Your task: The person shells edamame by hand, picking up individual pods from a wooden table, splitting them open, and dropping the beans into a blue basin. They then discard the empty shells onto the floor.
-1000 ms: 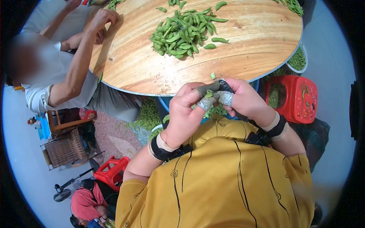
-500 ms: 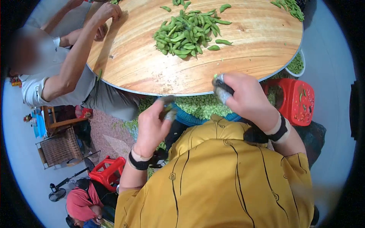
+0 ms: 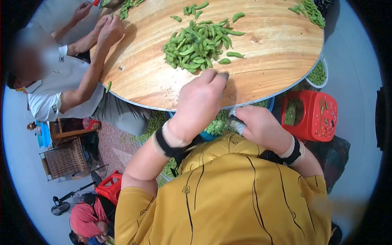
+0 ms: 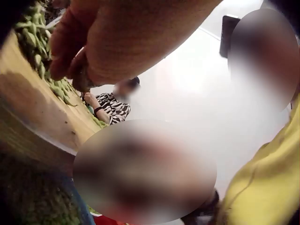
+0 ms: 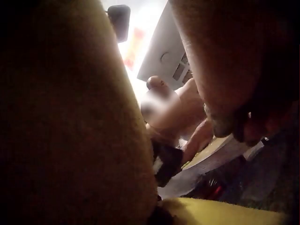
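My left hand (image 3: 200,100) reaches over the near edge of the round wooden table (image 3: 261,73), its fingertips just short of the pile of green soybean pods (image 3: 192,51). In the left wrist view its fingers (image 4: 63,51) bend down beside the pods (image 4: 35,37). No pod shows in its grasp. My right hand (image 3: 263,126) stays low in front of the body, its wrapped thumb and finger apart with no pod seen between them. Beneath the hands, shelled green beans (image 3: 216,126) lie in a blue basin (image 3: 270,104), partly hidden by the left arm.
A person in a white shirt (image 3: 77,87) works at the table's left. Loose pods (image 3: 234,54) lie beside the pile, and more pods (image 3: 312,14) at the far right edge. A red stool (image 3: 324,116) and a white tub of beans (image 3: 318,75) stand to the right.
The hands were together at a pod, then parted. My left hand has since swung up over the table toward the pile; my right hand has come down a little nearer the body.
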`<state>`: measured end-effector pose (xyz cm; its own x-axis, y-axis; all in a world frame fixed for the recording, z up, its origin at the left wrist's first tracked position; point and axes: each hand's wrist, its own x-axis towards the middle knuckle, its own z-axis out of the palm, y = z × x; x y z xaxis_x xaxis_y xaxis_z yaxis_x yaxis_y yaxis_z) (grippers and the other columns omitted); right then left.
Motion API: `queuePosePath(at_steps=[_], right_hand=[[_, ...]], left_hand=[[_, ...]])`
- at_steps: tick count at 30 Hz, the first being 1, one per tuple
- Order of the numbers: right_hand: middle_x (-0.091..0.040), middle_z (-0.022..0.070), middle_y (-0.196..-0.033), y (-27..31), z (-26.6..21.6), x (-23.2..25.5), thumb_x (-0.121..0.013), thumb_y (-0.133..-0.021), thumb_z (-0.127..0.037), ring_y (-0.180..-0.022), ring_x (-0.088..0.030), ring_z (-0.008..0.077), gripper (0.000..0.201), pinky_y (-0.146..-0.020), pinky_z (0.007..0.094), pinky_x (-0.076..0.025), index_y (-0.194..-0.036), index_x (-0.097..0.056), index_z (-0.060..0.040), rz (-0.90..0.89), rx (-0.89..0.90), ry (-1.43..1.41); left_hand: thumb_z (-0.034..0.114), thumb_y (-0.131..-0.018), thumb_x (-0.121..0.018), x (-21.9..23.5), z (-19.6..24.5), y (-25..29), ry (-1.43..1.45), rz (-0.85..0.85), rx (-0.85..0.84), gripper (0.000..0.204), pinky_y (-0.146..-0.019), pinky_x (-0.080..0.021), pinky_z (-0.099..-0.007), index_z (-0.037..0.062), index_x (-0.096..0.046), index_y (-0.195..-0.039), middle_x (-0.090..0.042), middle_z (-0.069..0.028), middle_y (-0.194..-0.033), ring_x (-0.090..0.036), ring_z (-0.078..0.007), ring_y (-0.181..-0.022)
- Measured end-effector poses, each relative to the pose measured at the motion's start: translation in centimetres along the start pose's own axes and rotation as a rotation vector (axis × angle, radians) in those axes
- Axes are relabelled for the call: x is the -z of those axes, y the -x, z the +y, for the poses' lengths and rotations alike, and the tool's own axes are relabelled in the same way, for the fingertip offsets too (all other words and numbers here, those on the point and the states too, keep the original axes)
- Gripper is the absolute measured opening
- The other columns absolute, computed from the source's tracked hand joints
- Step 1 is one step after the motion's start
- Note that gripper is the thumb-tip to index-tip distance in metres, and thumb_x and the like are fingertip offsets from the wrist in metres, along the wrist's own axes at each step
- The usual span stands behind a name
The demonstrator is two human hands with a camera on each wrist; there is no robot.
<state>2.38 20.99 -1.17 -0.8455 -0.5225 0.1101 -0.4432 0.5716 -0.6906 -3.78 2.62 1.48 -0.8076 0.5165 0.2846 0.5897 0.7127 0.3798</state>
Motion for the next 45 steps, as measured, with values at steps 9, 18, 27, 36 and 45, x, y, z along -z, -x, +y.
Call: queuePosePath(at_steps=[9,18,27,36,45], right_hand=[[-0.054,0.0238,-0.072,2.5,0.9,1.5,-0.061,-0.084,-0.012,-0.063,-0.052,0.0413,0.019,-0.057,0.0402,-0.043,-0.087,-0.049,0.0015,0.058,-0.321,-0.441],[-0.056,0.0049,-0.072,1.4,0.4,2.7,-0.047,-0.081,-0.001,-0.057,-0.052,0.0107,0.04,-0.051,0.0258,-0.044,-0.121,-0.047,0.0013,0.177,-0.384,-0.781],[-0.059,0.0052,-0.077,0.5,0.0,2.8,-0.047,-0.081,0.0,-0.068,-0.056,0.0103,0.039,-0.062,0.0249,-0.048,-0.12,-0.051,0.0,0.115,-0.304,-0.69],[-0.061,-0.0025,-0.086,-0.2,-0.5,2.9,-0.048,-0.085,0.002,-0.072,-0.051,0.0022,0.046,-0.063,0.018,-0.043,-0.131,-0.048,-0.003,0.136,-0.3,-0.705],[-0.06,0.0015,-0.082,-0.5,-0.2,2.4,-0.043,-0.08,0.006,-0.075,-0.054,0.0077,0.046,-0.069,0.0225,-0.046,-0.124,-0.053,-0.0005,0.108,-0.313,-0.834]], left_hand=[[0.0,-0.074,-0.053,-3.1,0.7,-3.8,-0.193,-0.102,0.057,0.013,-0.065,-0.048,-0.0426,0.0019,-0.054,-0.087,-0.055,-0.018,-0.085,-0.059,-0.0357,-0.078],[-0.001,-0.089,-0.047,-1.4,1.5,-0.6,0.995,-0.285,0.57,0.023,-0.07,-0.048,-0.0246,-0.0028,-0.058,-0.11,-0.063,-0.004,-0.094,-0.055,-0.0092,-0.077],[-0.001,-0.087,-0.049,-1.6,1.4,1.6,0.879,-0.392,0.447,0.02,-0.065,-0.046,-0.0223,-0.0013,-0.059,-0.105,-0.062,-0.0022,-0.086,-0.054,-0.0075,-0.071],[-0.001,-0.085,-0.049,-1.0,1.6,1.9,1.195,-0.156,0.624,0.02,-0.056,-0.042,-0.0212,-0.0009,-0.063,-0.099,-0.062,-0.0007,-0.079,-0.051,-0.0053,-0.064],[-0.002,-0.085,-0.049,-1.9,1.0,3.1,0.835,-0.175,0.375,0.018,-0.058,-0.044,-0.0239,-0.0013,-0.062,-0.097,-0.062,-0.0012,-0.081,-0.053,-0.0086,-0.063]])
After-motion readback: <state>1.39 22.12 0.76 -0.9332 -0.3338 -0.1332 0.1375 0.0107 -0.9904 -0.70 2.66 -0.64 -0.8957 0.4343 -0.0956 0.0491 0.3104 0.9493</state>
